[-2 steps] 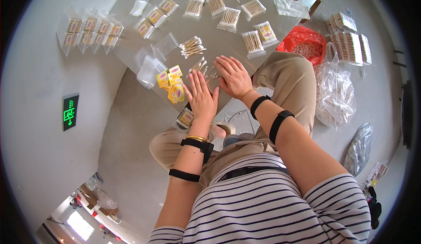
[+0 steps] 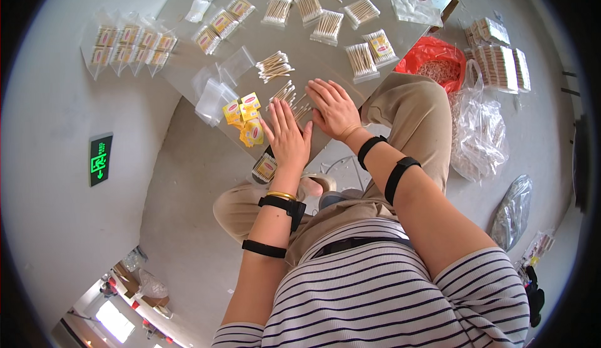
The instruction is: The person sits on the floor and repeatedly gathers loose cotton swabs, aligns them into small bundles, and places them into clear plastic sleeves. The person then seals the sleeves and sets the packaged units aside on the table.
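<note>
Left hand (image 2: 287, 136) and right hand (image 2: 333, 108) flat, fingers spread, grasping nothing. Pressing on loose cotton swabs (image 2: 289, 95) at near table (image 2: 188, 72) edge. Yellow labels (image 2: 245, 111) just left.

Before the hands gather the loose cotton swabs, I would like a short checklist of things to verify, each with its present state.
1. Left hand lies flat and holds nothing: ok.
2. Right hand lies flat and holds nothing: ok.
3. Loose wooden-stick cotton swabs lie between the two hands, within reach: ok.
4. Small yellow-and-red paper labels lie beside the left hand: ok.
5. Empty clear plastic bags lie near the labels: ok.
6. Number of swabs under the palms: cannot tell.
</note>
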Tool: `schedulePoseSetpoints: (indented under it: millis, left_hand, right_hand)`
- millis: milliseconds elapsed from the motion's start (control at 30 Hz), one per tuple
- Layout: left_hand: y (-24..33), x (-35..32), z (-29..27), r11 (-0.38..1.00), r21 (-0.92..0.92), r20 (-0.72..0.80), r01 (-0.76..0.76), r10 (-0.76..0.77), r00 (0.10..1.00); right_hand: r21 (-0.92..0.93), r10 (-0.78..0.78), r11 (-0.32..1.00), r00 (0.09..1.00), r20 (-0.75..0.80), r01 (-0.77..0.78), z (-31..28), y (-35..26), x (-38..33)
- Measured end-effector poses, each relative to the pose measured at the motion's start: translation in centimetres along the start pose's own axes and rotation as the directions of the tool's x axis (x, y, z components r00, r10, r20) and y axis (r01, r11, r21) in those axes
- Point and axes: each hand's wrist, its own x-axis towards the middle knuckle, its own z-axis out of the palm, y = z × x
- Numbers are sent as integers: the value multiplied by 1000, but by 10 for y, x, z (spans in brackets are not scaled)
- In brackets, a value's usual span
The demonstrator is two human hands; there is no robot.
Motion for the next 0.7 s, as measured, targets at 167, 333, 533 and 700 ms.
schedulePoseSetpoints:
  millis: [167, 333, 533, 700]
  left_hand:
    - [0, 0, 2, 1000, 5, 0, 14, -14, 1000]
    - [-4, 8, 1, 999, 32, 2, 22, -22, 1000]
    - [-3, 1, 1, 998, -56, 9, 4, -4, 1000]
    - [-5, 8, -1, 999, -45, -54, -5, 3, 999]
  right_hand:
    - [-2, -9, 1000, 1000, -8, 9, 0, 1, 0]
    - [-7, -8, 1000, 1000, -3, 8, 0, 0, 1]
    - [-17, -12, 1000, 1000, -4, 11, -1, -1, 1]
    - [-15, -6, 1000, 1000, -1, 6, 1, 0, 0]
